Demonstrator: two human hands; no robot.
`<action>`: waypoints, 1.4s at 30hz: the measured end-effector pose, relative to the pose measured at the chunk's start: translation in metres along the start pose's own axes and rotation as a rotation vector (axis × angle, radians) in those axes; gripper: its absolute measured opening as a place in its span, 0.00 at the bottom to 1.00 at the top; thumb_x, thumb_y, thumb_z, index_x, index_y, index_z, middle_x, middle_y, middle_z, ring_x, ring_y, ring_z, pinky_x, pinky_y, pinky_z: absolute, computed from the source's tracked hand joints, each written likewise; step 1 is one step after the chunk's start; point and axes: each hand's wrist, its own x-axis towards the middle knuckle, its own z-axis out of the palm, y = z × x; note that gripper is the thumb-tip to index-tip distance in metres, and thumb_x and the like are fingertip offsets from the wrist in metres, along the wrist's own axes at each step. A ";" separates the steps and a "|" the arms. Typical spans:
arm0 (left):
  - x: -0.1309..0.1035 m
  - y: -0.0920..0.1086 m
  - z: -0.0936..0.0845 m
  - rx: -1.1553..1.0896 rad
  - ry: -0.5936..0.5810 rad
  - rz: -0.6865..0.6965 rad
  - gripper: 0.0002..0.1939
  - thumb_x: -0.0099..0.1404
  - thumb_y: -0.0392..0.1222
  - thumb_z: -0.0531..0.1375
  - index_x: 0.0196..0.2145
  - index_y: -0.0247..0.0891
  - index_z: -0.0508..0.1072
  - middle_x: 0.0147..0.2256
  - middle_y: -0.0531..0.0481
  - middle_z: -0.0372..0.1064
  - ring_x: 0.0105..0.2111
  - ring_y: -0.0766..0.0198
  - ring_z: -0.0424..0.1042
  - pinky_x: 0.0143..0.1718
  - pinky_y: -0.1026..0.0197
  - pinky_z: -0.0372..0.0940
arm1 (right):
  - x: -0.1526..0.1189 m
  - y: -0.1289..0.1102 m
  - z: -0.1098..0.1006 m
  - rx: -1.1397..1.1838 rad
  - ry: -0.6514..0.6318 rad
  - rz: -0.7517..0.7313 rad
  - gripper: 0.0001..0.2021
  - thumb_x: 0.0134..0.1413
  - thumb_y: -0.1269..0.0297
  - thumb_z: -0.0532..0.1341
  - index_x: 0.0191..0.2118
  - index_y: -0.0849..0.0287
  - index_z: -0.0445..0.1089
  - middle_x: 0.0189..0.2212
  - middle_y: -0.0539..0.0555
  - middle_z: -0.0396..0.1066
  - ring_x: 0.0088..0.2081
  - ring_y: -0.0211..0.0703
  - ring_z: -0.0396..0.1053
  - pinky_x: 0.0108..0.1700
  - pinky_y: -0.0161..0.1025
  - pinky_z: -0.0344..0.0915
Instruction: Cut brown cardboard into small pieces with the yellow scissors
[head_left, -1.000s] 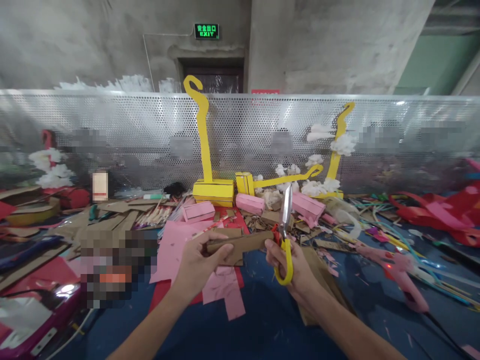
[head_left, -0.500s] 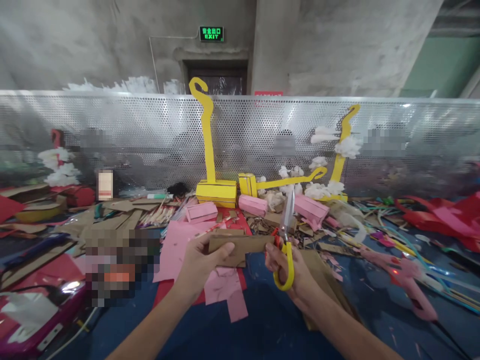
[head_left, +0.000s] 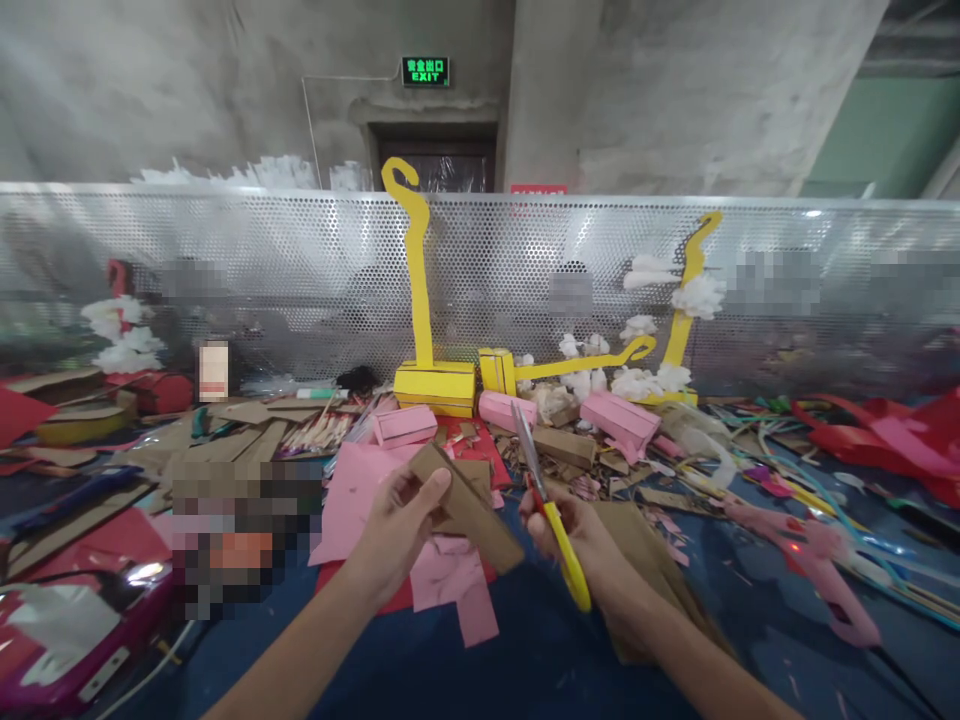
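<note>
My left hand pinches one end of a brown cardboard strip, which slants down to the right. My right hand is closed around scissors with yellow and red handles; the blades point up and look closed. A small gap separates the strip from the scissors. Under the strip lie another cardboard piece, pink paper and a pink cut-out. Behind my hands rest pink paper boxes and a yellow box with a tall hooked yellow strip standing on it.
A pink glue gun with a lit red light lies at the right, its cord trailing off. Cardboard scraps lie behind my hands. At the lower left is a purple tissue box. A perforated metal panel closes off the back.
The cardboard strip has turned from level to slanting down to the right. My right hand has let go of its far end, and the scissors now tilt left.
</note>
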 end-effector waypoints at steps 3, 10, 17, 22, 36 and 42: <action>-0.003 0.000 -0.002 0.043 -0.117 -0.016 0.16 0.58 0.47 0.69 0.38 0.33 0.77 0.34 0.44 0.79 0.28 0.61 0.76 0.28 0.62 0.71 | -0.005 -0.007 -0.006 -0.158 -0.029 -0.068 0.20 0.39 0.63 0.76 0.38 0.57 0.71 0.29 0.46 0.65 0.28 0.35 0.59 0.30 0.31 0.58; -0.001 0.002 -0.011 0.147 -0.260 0.044 0.15 0.59 0.45 0.69 0.42 0.36 0.76 0.32 0.48 0.76 0.29 0.64 0.74 0.28 0.65 0.69 | -0.021 -0.020 0.008 -0.464 -0.137 -0.045 0.17 0.49 0.63 0.69 0.45 0.55 0.66 0.36 0.50 0.69 0.37 0.44 0.66 0.36 0.36 0.64; 0.000 0.004 -0.020 0.111 -0.294 -0.026 0.15 0.55 0.46 0.72 0.38 0.35 0.78 0.33 0.48 0.76 0.33 0.63 0.74 0.38 0.63 0.70 | -0.028 -0.037 0.011 -0.684 -0.223 -0.137 0.06 0.57 0.65 0.62 0.40 0.55 0.65 0.33 0.48 0.68 0.33 0.40 0.62 0.35 0.35 0.60; 0.002 0.004 -0.021 0.138 -0.320 -0.018 0.14 0.57 0.45 0.70 0.38 0.35 0.77 0.33 0.48 0.75 0.31 0.65 0.73 0.36 0.63 0.69 | -0.029 -0.038 0.012 -0.773 -0.239 -0.206 0.06 0.57 0.66 0.62 0.39 0.55 0.64 0.35 0.49 0.69 0.33 0.41 0.62 0.35 0.36 0.58; 0.005 0.005 -0.024 0.233 -0.296 -0.002 0.16 0.58 0.44 0.70 0.42 0.36 0.75 0.31 0.50 0.74 0.30 0.66 0.73 0.31 0.66 0.68 | -0.023 -0.017 0.005 -0.940 -0.245 -0.175 0.06 0.59 0.62 0.61 0.36 0.55 0.63 0.28 0.46 0.67 0.28 0.38 0.60 0.29 0.35 0.52; 0.003 0.009 -0.022 0.242 -0.302 0.008 0.18 0.58 0.45 0.70 0.44 0.36 0.76 0.34 0.48 0.76 0.33 0.63 0.74 0.31 0.65 0.69 | -0.024 -0.020 0.009 -0.964 -0.228 -0.157 0.06 0.59 0.62 0.61 0.36 0.55 0.63 0.31 0.47 0.69 0.31 0.39 0.62 0.32 0.35 0.53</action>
